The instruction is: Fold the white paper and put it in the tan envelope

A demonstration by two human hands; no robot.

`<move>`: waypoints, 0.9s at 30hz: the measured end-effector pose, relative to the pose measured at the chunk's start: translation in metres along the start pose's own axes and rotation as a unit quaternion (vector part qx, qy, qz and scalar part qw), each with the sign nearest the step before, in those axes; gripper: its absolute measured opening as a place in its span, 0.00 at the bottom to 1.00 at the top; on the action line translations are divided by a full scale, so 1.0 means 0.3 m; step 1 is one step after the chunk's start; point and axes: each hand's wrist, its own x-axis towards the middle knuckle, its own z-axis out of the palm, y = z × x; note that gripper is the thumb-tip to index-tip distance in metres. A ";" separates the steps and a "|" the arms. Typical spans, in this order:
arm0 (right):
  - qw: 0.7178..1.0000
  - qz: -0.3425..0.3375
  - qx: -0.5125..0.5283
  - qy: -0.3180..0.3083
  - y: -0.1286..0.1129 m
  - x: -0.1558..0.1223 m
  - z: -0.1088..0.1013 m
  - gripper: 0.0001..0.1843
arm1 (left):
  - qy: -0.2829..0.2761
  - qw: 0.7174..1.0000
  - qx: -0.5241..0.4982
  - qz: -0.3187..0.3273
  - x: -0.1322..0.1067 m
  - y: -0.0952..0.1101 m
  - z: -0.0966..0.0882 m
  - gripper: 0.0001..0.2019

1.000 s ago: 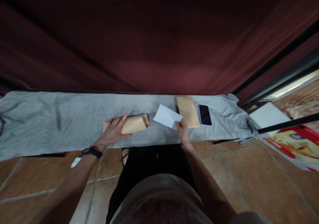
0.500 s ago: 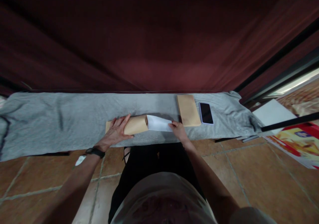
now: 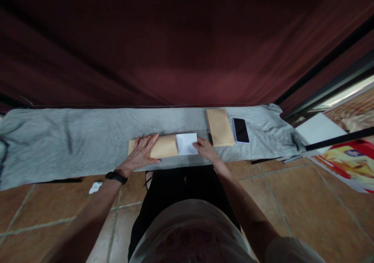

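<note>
A brown paper envelope (image 3: 165, 146) lies lengthwise on the grey cloth, its mouth facing right. My left hand (image 3: 142, 150) holds it, the thumb toward the near edge and the fingers over the far side. Out of the mouth sticks a folded white sheet of paper (image 3: 186, 143), its left part hidden inside the envelope. The fingers of my right hand (image 3: 204, 147) pinch the outer right end of this paper.
A stack of brown envelopes (image 3: 220, 128) lies right of my right hand, with a phone (image 3: 241, 130) beside it. Grey cloth (image 3: 96, 138) covers the narrow bench. A dark red curtain (image 3: 175, 60) hangs behind. A colourful box (image 3: 347, 163) stands at the right.
My right hand has moved slightly left with the paper, and less of the paper shows outside the envelope. The envelope mouth looks flatter. My left hand keeps its hold.
</note>
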 end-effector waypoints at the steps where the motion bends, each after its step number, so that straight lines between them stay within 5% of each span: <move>1: 1.000 0.007 -0.004 0.015 -0.006 -0.001 0.013 0.11 | 0.000 1.000 -0.003 0.001 0.006 0.010 0.003 0.58; 11: 0.994 -0.007 -0.060 0.087 -0.050 -0.018 0.148 0.10 | 0.011 0.999 -0.020 0.025 0.066 0.112 0.032 0.60; 27: 0.992 0.061 -0.085 0.065 -0.077 0.010 0.170 0.14 | -0.018 0.999 -0.036 0.033 0.108 0.117 0.040 0.61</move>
